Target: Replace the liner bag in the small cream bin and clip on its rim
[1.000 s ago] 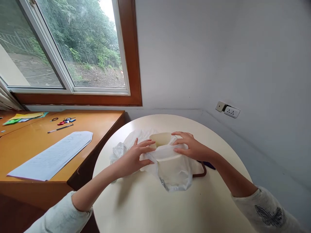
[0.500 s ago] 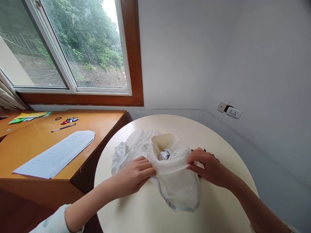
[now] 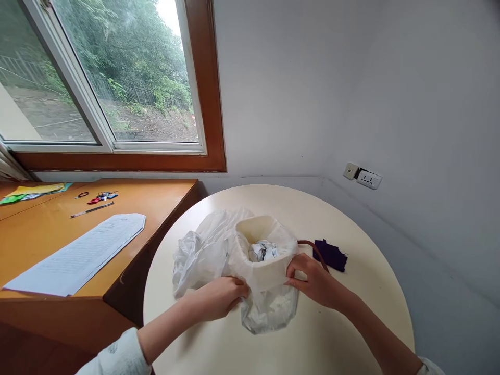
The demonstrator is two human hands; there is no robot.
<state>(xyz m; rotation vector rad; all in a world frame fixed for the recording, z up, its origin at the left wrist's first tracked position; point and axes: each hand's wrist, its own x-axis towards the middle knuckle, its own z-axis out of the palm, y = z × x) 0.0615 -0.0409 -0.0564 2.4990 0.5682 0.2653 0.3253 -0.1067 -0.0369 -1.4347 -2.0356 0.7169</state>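
A cream-coloured bin (image 3: 250, 232) stands on the round table with a translucent white plastic bag (image 3: 269, 312) drawn over its rim. Crumpled printed paper (image 3: 263, 251) lies inside. The bag's loose part spreads over the table to the left, and another part hangs down in front. My left hand (image 3: 222, 298) is closed on the plastic at the bin's lower left. At the right front side, my right hand (image 3: 314, 280) pinches the bag between thumb and fingers below the rim.
Right of the bin lie a dark purple cloth (image 3: 330, 255) and a brown strap (image 3: 308, 242). A wooden desk (image 3: 167, 195) on the left bears papers (image 3: 82, 255), a pen (image 3: 92, 209), keys (image 3: 103, 196) and coloured sheets (image 3: 37, 191). Walls and a window stand behind.
My right hand has moved left and slightly down along the bag, leaving the dark cloth and strap in fuller view. My left hand has shifted slightly lower. The bag's front flap has swung left.
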